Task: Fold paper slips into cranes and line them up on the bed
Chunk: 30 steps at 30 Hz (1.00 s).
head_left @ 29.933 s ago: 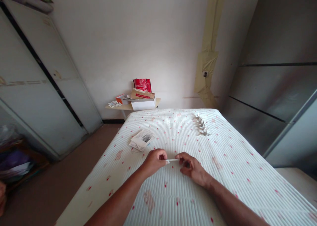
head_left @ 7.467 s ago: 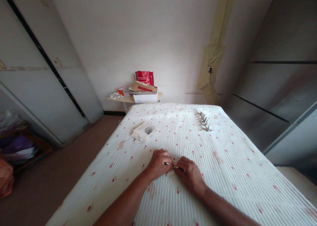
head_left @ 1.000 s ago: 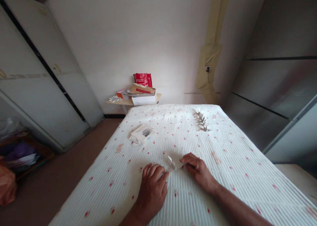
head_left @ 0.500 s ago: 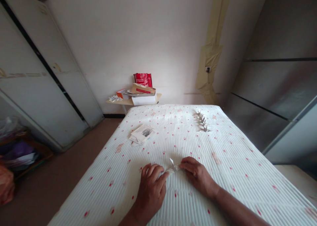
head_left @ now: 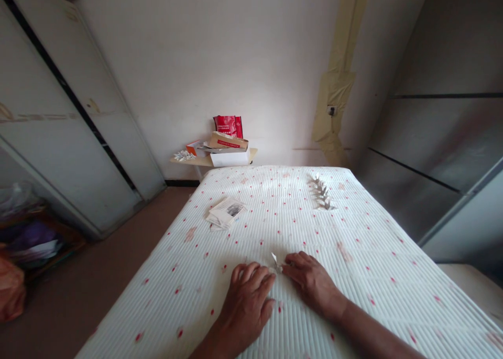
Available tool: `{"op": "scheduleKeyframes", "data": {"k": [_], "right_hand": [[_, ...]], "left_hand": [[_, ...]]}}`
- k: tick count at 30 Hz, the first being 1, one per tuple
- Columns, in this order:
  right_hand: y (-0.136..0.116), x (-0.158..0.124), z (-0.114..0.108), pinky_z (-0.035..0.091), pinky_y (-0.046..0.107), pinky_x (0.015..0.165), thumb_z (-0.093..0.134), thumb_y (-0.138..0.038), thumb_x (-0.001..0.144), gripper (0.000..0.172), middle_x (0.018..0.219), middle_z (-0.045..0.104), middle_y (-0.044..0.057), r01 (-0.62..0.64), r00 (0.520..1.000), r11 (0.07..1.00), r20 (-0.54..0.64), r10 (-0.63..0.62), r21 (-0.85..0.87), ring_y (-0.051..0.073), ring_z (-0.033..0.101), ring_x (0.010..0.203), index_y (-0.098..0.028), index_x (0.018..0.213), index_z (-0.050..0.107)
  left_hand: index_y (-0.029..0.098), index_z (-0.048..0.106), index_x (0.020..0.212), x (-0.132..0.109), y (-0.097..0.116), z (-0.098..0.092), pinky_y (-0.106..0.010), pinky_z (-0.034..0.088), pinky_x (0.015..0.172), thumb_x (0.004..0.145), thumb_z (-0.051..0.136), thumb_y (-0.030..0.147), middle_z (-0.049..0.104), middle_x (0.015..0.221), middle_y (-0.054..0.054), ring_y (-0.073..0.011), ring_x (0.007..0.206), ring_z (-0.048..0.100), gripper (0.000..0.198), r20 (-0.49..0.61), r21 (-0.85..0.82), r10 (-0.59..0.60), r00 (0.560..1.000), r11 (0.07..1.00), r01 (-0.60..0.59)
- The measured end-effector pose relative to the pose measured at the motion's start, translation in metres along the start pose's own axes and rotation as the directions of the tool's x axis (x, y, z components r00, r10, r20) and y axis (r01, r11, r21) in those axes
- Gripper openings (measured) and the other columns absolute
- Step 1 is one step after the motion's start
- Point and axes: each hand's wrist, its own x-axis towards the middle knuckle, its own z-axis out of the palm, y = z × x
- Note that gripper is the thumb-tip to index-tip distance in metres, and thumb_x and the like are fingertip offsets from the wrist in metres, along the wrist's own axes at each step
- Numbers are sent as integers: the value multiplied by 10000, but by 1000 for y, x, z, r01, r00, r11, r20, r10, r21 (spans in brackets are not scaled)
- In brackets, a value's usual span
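A small folded piece of white paper (head_left: 274, 260) lies on the white mattress with red specks (head_left: 365, 254), one tip sticking up. My left hand (head_left: 249, 301) lies flat on the mattress, fingers stretched out, fingertips pressing on the paper's left part. My right hand (head_left: 310, 280) has its fingers curled, pinching the paper's right end against the mattress. Farther back on the right, a row of several finished folded paper figures (head_left: 321, 194) stands on the mattress. A stack of printed paper sheets (head_left: 226, 213) lies to the left of the middle.
Beyond the mattress a small wooden shelf (head_left: 204, 161) carries a white box, a red bag (head_left: 228, 124) and more folded figures. Grey wardrobe doors (head_left: 58, 139) stand at the left, dark panels at the right. Brown floor (head_left: 98, 275) runs along the mattress's left side.
My left hand has slid forward and flattened over the paper. My right hand has moved a little left, closing on the paper. The paper's raised tip is lower and partly covered.
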Motion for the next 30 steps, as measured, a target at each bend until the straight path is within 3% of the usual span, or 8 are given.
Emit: {"op": "scheduleKeyframes", "data": {"k": [7, 12, 18, 25, 30], "right_hand": [[-6, 0, -2, 361, 290, 747, 443, -213, 901, 204, 976, 582, 55, 8, 999, 994, 43, -4, -105, 175, 479, 865, -226, 991, 626], [-9, -2, -3, 340, 301, 736, 431, -226, 907, 226, 1011, 580, 49, 20, 999, 990, 50, -13, -142, 181, 471, 861, -247, 1070, 586], [-8, 2, -3, 342, 289, 739, 453, -203, 893, 188, 999, 585, 37, -24, 997, 990, 66, 34, -142, 175, 468, 874, -244, 962, 624], [-5, 4, 2, 364, 283, 733, 453, -220, 896, 198, 965, 597, 47, -43, 998, 990, 43, 49, -136, 175, 485, 860, -239, 941, 645], [-1, 2, 6, 388, 289, 765, 497, -200, 872, 212, 992, 605, 33, -35, 999, 994, 0, 35, -103, 174, 500, 877, -280, 1010, 636]], "left_hand": [[263, 527, 1130, 9, -3, 0, -445, 259, 960, 826, 490, 218, 584, 1103, -20, -214, 1081, 433, 310, 33, 33, 39, 999, 999, -40], [237, 590, 975, 20, -16, -9, -393, 310, 890, 835, 456, 171, 621, 969, -14, -185, 980, 478, 205, 54, 21, 87, 995, 996, -89], [211, 591, 936, 21, -20, -10, -392, 315, 887, 813, 464, 154, 611, 935, -23, -190, 968, 473, 186, 47, -31, 121, 992, 992, -119], [196, 605, 855, 22, -18, 2, -376, 354, 836, 812, 459, 129, 617, 871, -26, -186, 906, 494, 166, -32, -61, 83, 996, 995, -84], [202, 628, 939, 28, -17, 17, -318, 416, 768, 746, 488, 78, 628, 833, -30, -170, 834, 521, 270, -130, -249, -83, 988, 967, 49]]}}
